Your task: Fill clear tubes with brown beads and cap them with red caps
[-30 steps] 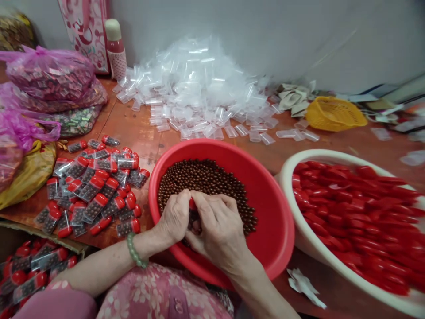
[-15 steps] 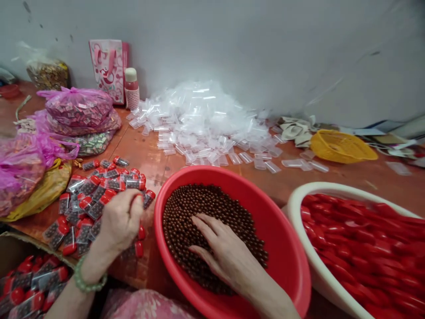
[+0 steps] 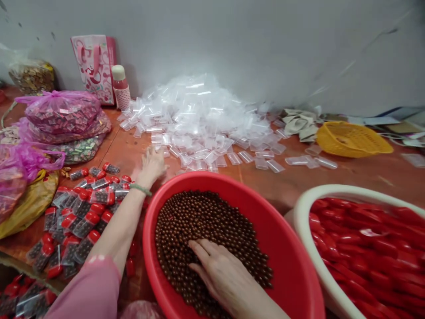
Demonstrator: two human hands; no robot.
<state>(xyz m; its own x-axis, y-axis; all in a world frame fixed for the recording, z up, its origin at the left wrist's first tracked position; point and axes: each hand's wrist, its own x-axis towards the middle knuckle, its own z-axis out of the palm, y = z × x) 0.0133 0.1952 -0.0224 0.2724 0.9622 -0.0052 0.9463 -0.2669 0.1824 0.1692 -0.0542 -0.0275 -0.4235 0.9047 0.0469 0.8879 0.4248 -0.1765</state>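
Observation:
My left hand [image 3: 153, 165] reaches over the table at the left front edge of a pile of clear plastic containers [image 3: 202, 119]; its fingers are spread and blurred, with nothing held in them. My right hand [image 3: 221, 270] rests on the brown beads [image 3: 206, 221] in the red basin [image 3: 282, 248], fingers stretched out and thumb a little apart. Filled containers with red caps [image 3: 86, 221] lie heaped left of the basin, below my left forearm.
A white basin [image 3: 302, 208] of red caps [image 3: 372, 252] stands at the right. Behind it are a yellow basket [image 3: 353, 139] and a cloth [image 3: 300, 124]. Pink bags [image 3: 63, 113], a bottle [image 3: 121, 88] and a gift bag [image 3: 96, 71] stand at the left.
My left hand has moved from above the filled containers forward to the clear pile, and its fingers have opened. My right hand stays on the beads. The view has shifted slightly.

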